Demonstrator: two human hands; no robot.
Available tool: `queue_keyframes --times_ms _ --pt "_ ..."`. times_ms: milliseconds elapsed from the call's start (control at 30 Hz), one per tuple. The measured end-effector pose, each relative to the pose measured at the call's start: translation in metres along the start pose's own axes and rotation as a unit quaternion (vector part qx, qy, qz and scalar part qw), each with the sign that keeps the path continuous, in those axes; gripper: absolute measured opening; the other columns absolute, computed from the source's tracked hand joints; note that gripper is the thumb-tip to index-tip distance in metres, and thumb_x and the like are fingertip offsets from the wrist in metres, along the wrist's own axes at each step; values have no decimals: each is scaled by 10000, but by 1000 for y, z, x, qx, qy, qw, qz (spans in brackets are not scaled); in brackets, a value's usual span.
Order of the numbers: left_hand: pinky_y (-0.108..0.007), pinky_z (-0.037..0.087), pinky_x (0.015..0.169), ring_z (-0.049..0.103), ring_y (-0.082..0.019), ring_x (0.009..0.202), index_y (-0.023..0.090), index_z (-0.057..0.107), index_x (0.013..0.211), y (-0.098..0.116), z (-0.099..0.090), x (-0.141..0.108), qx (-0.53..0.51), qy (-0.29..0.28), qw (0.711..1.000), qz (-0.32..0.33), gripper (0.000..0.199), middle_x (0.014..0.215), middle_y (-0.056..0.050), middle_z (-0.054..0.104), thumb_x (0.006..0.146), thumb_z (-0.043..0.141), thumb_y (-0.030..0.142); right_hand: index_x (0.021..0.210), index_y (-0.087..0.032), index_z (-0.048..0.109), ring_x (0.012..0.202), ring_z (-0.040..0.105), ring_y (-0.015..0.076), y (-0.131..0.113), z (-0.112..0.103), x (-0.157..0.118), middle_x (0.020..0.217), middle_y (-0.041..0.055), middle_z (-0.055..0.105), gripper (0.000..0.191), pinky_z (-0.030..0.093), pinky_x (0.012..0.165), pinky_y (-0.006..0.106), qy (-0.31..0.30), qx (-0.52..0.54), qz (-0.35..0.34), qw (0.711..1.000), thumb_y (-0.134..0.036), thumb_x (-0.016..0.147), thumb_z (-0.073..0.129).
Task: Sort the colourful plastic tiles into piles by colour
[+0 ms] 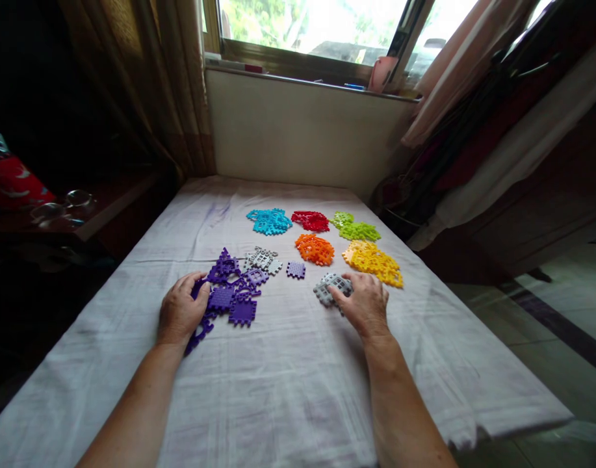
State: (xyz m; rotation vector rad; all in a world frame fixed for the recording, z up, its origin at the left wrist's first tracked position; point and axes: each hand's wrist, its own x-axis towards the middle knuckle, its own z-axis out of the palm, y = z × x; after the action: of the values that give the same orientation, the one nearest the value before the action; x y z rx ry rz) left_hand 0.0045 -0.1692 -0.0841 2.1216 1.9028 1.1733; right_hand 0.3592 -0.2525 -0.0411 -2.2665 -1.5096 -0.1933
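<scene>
My left hand (183, 307) is closed on dark purple interlocking tiles at the left edge of a spread of purple interlocking tiles (223, 299). On the right, my right hand (364, 300) grips grey interlocking tiles (327, 290) between thumb and fingers, low over the cloth. A smaller group of grey tiles (262, 260) lies behind the purple ones. Between the hands, a single light purple tile (296, 270) rests by itself. The palms hide part of what each hand holds.
Farther back lie piles of blue tiles (270, 221), red tiles (310, 221), green tiles (359, 230), orange tiles (315, 249) and yellow tiles (374, 262). A white cloth (278, 390) covers the table. Glasses (64, 207) rest on a side surface at left; clothes (473, 188) hang at right.
</scene>
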Motion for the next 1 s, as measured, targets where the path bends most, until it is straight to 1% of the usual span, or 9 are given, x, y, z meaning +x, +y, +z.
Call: queue_keyframes --times_ms 67,133,267,367,467,633,767,900,1000 --pt "-366 509 964 667 -246 1037 228 680 1028 1 0 0 -4 1 1000 -4 318 1103 -72 721 865 485 419 1070 -209 697 1117 502 290 -14 -1 4 1146 104 660 283 331 927 408 13 15 -33 999 -385 852 661" --pt "-364 510 963 668 -242 1027 223 681 1030 1 0 0 -8 2 1000 -7 324 1093 -69 721 862 482 415 1058 -218 701 1141 497 280 -34 1 10 1172 93 667 242 321 950 404 5 33 -90 995 -352 866 643" --pt "-361 506 979 663 -234 1039 214 680 1027 1 1 1 -14 6 1000 -12 320 1098 -67 718 853 485 398 1072 -221 694 1194 476 269 -83 15 24 1214 82 668 244 315 969 395 -76 27 -198 977 -349 877 622" --pt "-364 501 994 660 -232 1055 216 682 1018 1 1 1 -21 12 1000 -12 312 1102 -67 719 852 484 390 1103 -213 677 1200 470 269 -109 28 31 1239 89 659 280 330 940 393 -134 -5 -216 967 -364 878 609" --pt "-373 499 1001 658 -240 1072 203 687 1025 1 1 2 -24 9 1000 -13 338 1121 -82 715 854 477 405 1080 -202 675 1170 484 274 -120 37 34 1189 105 680 284 335 918 391 -161 -23 -204 965 -394 890 585" --pt "-378 494 1017 655 -239 1086 204 684 1032 1 2 3 -26 3 1000 -17 333 1142 -83 709 854 484 401 1091 -202 673 1124 509 267 -119 38 32 1139 105 691 289 338 897 376 -155 -12 -193 969 -384 877 603" --pt "-378 495 1015 655 -244 1090 192 687 1034 1 2 3 -26 1 1000 -16 354 1139 -90 712 844 482 410 1080 -208 685 1104 514 271 -105 29 24 1121 105 687 295 333 912 384 -113 22 -180 977 -393 859 625" --pt "-372 501 1005 661 -241 1080 199 692 1033 2 1 2 -21 -1 1000 -20 367 1140 -85 714 837 474 420 1086 -213 685 1094 530 265 -76 21 14 1110 94 688 301 335 947 383 -35 86 -166 982 -383 841 640" --pt "-373 495 1015 657 -242 1091 197 693 1029 2 1 3 -21 -5 1000 -22 375 1140 -88 714 837 468 427 1068 -215 685 1093 550 271 -41 15 10 1114 93 696 315 357 966 390 40 130 -116 984 -412 830 625"
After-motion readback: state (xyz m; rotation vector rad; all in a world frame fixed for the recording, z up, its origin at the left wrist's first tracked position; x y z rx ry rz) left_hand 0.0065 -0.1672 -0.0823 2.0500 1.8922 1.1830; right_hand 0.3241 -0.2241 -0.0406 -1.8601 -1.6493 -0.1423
